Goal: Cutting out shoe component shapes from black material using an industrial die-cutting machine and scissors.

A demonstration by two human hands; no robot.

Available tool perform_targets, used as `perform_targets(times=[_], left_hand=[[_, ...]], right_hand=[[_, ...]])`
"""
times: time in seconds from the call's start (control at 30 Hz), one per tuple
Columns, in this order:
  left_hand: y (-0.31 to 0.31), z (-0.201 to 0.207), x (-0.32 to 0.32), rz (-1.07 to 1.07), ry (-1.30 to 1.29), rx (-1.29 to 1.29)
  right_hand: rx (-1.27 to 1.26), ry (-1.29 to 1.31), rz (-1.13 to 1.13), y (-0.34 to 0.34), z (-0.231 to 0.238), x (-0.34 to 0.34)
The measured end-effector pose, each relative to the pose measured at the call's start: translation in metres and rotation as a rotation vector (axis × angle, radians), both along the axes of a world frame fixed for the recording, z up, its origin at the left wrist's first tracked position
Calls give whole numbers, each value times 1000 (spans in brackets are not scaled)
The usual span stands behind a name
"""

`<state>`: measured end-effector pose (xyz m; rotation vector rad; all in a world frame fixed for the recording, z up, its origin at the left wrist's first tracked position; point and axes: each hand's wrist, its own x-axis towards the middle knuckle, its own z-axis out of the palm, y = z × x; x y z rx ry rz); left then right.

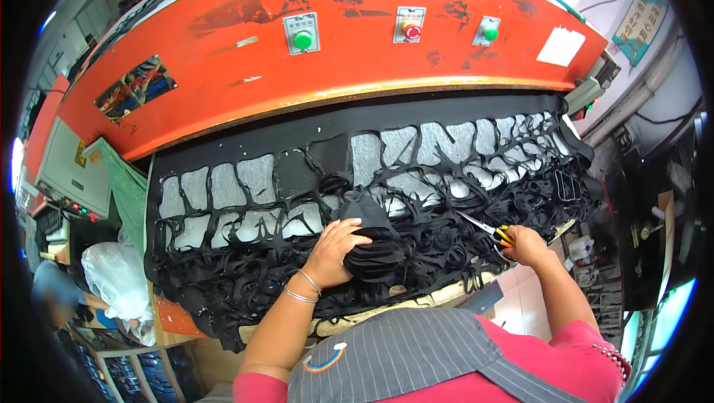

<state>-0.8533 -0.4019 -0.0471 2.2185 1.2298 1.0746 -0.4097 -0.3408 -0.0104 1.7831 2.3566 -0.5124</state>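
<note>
- Machine (pixel 346 68): orange; stands beyond the work.
- Sheet (pixel 439 110): black, cut into openings; lies in front of the machine.
- Scraps (pixel 446 250): black strips, heaped along the sheet's near side.
- Stack (pixel 375 254): black pieces, amid the scraps.
- Left hand (pixel 335 253): grasps the stack at its left side.
- Right hand (pixel 525 245): grips the scissors (pixel 491 229) by the handle end; blades point left.

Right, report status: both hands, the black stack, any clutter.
Left fingers holding stack of black pieces. Right fingers gripping scissors, blades angled forward-left. Tangled black strips heaped around stack.
</note>
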Motion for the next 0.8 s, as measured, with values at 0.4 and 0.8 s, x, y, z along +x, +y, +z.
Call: perform_targets(times=[0.4, 0.8], left_hand=[[-12, -8, -8, -13, 67, 51], [-26, -6, -3, 6, 72, 33]], right_hand=[[-701, 453, 75, 21, 40, -92], [-707, 76, 407, 73, 39, -235]])
